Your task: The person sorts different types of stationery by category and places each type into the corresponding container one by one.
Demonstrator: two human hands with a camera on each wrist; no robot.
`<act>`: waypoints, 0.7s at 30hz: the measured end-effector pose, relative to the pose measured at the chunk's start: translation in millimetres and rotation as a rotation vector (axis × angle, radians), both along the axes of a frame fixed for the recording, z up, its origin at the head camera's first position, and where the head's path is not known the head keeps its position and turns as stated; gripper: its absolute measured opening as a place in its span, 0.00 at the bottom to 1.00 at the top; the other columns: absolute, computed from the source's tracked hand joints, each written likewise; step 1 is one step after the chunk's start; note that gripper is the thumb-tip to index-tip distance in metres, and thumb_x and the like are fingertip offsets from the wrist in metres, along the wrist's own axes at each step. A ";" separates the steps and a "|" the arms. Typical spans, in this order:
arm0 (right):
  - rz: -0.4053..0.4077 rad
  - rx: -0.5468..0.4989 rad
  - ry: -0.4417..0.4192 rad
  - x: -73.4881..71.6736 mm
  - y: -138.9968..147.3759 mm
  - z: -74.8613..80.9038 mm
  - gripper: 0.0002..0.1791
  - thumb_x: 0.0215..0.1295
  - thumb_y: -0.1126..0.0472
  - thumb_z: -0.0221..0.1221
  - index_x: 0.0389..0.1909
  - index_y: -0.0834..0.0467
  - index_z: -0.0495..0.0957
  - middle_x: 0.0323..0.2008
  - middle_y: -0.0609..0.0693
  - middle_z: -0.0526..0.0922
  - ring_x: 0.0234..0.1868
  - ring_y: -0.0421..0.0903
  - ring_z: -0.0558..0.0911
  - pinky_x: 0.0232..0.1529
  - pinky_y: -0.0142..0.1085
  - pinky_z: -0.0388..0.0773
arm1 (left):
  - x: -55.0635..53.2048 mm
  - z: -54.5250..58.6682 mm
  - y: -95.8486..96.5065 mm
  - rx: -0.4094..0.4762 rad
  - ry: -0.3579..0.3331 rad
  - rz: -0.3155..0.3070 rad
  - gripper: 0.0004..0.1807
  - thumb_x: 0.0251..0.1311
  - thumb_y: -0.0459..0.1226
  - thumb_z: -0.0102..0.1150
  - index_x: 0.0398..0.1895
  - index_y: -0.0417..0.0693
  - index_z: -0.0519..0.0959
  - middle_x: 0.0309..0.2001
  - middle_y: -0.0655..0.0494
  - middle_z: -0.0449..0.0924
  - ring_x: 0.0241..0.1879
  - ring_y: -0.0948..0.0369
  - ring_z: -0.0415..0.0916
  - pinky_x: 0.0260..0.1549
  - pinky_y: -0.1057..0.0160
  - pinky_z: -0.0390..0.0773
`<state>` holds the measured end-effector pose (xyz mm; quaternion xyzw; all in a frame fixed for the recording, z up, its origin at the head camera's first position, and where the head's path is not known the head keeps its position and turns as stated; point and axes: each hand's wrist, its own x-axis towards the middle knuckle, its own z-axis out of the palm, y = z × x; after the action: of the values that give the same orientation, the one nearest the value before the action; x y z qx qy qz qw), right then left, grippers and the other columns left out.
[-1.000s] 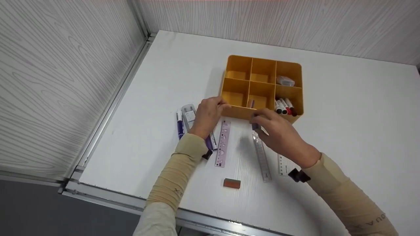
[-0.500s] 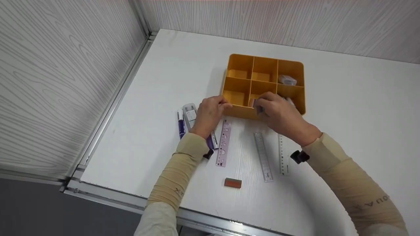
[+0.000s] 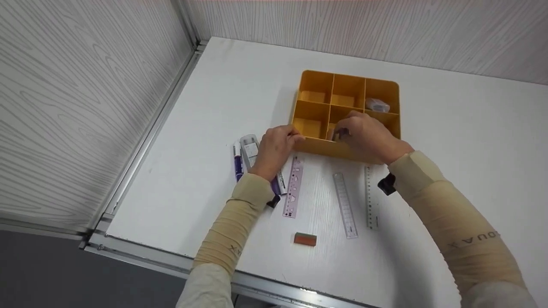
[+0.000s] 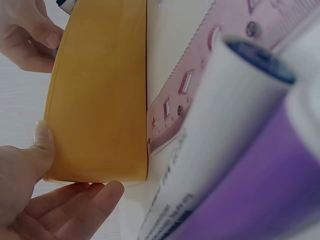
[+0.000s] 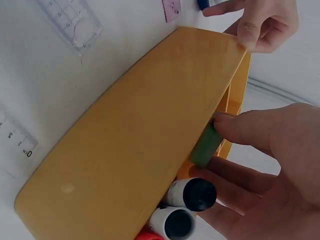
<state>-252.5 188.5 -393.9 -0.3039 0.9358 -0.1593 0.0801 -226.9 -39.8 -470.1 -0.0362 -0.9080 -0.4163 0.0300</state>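
My right fingers [image 5: 240, 173] grasp a green block [image 5: 206, 146], not yet released, at the tray's [image 3: 317, 147] near middle compartment; my left fingers [image 4: 97, 207] grip the tray's near left corner. I judge the sorting partly done: capped markers [image 5: 176, 195] are inside the tray, while rulers [image 3: 293, 188], another block [image 3: 305, 239] and loose markers [image 3: 238, 162] remain before it.

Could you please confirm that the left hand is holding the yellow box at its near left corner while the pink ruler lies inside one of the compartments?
Not quite: the pink ruler lies on the white table, outside the box, as the head view shows. The left hand does hold the yellow box there.
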 end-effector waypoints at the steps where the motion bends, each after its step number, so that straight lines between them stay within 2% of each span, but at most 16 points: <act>1: -0.008 0.012 -0.010 -2.4 -0.4 0.0 0.12 0.64 0.71 0.61 0.46 0.61 0.85 0.44 0.57 0.83 0.47 0.52 0.79 0.53 0.46 0.81 | 0.2 -0.2 -0.3 0.001 -0.004 0.000 0.12 0.64 0.49 0.59 0.38 0.53 0.83 0.35 0.61 0.83 0.36 0.64 0.77 0.43 0.67 0.79; 3: -0.011 0.041 -0.016 -7.4 -2.1 -0.9 0.11 0.63 0.72 0.61 0.45 0.61 0.85 0.43 0.57 0.83 0.46 0.53 0.79 0.53 0.47 0.81 | 0.6 -0.7 -0.7 -0.001 0.001 -0.001 0.12 0.64 0.49 0.59 0.38 0.53 0.84 0.35 0.61 0.84 0.36 0.64 0.77 0.43 0.68 0.79; 10: 0.066 0.151 0.029 -19.7 -9.8 -8.7 0.08 0.64 0.70 0.62 0.41 0.62 0.86 0.39 0.58 0.85 0.43 0.54 0.82 0.48 0.47 0.83 | 1.6 -1.1 -0.3 -0.008 -0.006 0.008 0.12 0.64 0.49 0.59 0.39 0.53 0.84 0.37 0.62 0.84 0.38 0.65 0.77 0.45 0.69 0.79; 15: 0.061 0.225 -0.046 -26.8 -11.8 -11.4 0.08 0.67 0.68 0.60 0.43 0.59 0.85 0.42 0.55 0.85 0.47 0.53 0.81 0.53 0.48 0.81 | 1.6 -0.7 0.1 0.000 -0.008 0.011 0.11 0.64 0.49 0.59 0.38 0.54 0.84 0.37 0.63 0.84 0.38 0.66 0.77 0.46 0.69 0.80; 21: 0.032 0.316 -0.130 -34.4 -13.5 -11.5 0.08 0.68 0.71 0.56 0.44 0.62 0.80 0.42 0.57 0.83 0.41 0.53 0.79 0.50 0.48 0.80 | 1.2 0.6 1.1 0.017 -0.008 -0.001 0.12 0.63 0.49 0.59 0.38 0.54 0.84 0.37 0.62 0.84 0.38 0.66 0.77 0.45 0.70 0.80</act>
<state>-287.0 175.0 -405.4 -0.2916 0.9371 -0.0280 0.1898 -225.7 -38.7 -469.6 -0.0346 -0.9046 -0.4240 0.0265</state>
